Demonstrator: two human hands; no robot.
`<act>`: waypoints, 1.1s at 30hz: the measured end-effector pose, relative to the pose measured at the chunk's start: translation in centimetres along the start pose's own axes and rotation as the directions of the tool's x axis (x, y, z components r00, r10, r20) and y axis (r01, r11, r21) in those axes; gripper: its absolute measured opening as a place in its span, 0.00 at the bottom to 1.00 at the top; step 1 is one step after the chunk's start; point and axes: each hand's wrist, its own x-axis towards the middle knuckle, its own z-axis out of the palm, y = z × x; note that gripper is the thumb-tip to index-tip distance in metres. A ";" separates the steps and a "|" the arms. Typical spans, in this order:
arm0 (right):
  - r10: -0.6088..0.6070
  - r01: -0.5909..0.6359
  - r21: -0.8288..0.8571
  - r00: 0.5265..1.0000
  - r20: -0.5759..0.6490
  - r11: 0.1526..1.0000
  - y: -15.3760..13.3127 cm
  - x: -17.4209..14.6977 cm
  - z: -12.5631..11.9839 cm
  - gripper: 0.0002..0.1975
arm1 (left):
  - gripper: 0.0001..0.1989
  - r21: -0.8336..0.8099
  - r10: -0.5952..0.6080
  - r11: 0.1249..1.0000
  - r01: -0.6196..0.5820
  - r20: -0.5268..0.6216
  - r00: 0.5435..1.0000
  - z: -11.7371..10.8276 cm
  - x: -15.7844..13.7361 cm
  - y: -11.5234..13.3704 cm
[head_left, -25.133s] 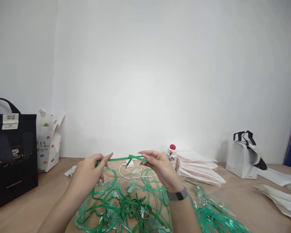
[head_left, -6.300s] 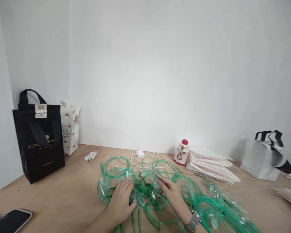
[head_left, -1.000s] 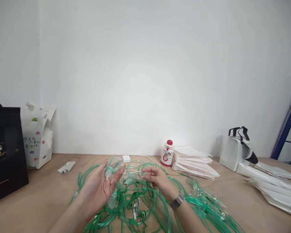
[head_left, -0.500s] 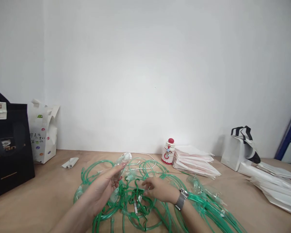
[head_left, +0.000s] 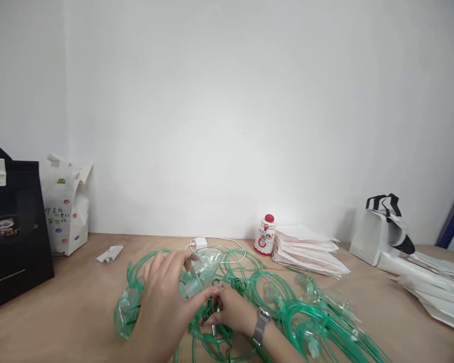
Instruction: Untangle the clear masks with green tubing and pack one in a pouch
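Gripping a mask (head_left: 209, 264), left hand (head_left: 166, 287) curls; right hand (head_left: 237, 308) hides its hold; bundle (head_left: 342, 330) looks gathered, tubes (head_left: 194, 347) toward the worktop's (head_left: 83, 302) near edge tangled.

The left hand (head_left: 166, 292) holds a clear mask (head_left: 209, 261) above the tabletop (head_left: 79, 302); just right, the right hand (head_left: 232, 310) is among green straps (head_left: 237, 286) and tubing (head_left: 338, 326). Farther right, a red-topped bottle (head_left: 264, 238) stands beside stacked papers (head_left: 306, 252).

Left worktop (head_left: 79, 297): room to pass between black bag (head_left: 17, 227) and mask (head_left: 125, 315), in front of scrap (head_left: 109, 253).
Middle: tubing (head_left: 298, 306) loops crowd the way.
Back: bottle (head_left: 265, 236) and papers (head_left: 306, 252) block.
Right worktop: gap between tubing and packets (head_left: 435, 297).
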 end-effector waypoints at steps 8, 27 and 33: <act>0.024 -0.019 -0.055 0.995 0.097 0.998 0.7 0.7 1.3 0.08 | 0.16 -0.138 -0.154 0.975 0.175 0.148 0.977 0.6 0.7 -0.7; -0.100 0.099 -0.038 0.994 -0.040 0.994 -0.3 0.0 -0.9 0.08 | 0.17 -0.756 -0.445 0.249 0.605 0.466 0.765 -2.1 2.8 -0.8; -0.074 0.075 -0.015 0.997 0.003 0.997 -0.6 -0.1 0.4 0.14 | 0.19 -0.765 -0.401 0.216 0.606 0.497 0.770 -2.0 2.7 0.0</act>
